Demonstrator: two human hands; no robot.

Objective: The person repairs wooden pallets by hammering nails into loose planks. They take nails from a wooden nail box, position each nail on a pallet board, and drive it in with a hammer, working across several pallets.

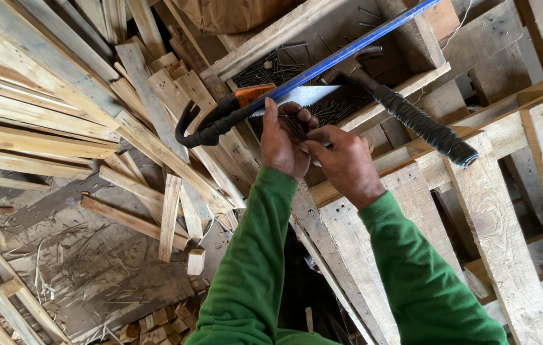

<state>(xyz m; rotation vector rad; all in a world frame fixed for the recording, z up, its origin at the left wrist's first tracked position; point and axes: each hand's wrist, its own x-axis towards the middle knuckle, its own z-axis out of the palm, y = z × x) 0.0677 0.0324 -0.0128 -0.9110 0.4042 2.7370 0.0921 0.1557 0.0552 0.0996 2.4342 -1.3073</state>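
On the far left, many thin wood strips are piled up, and the floor below them is covered with scraps and splinters. A small wood block is seen lying near the middle. Next, a hand saw with a black and orange handle is laid across a wooden tray, with its blade just above the left hand. The tray is filled with dark nails. The left hand is reached up to the nails, with its fingers curled; some nails seem to be pinched in it, but this cannot be told for sure. The right hand is held close beside it, touching it, with its fingertips closed together as if on a small nail. Both arms are dressed in green sleeves. It is judged that nails are only now being picked out, so little is done so far. A hammer with a black wrapped handle is left lying on the tray, untouched, to the right of the hands. Below it, a pallet of pale boards is seen. The saw and a blue bar are laid over the nails, so part of the tray is blocked.
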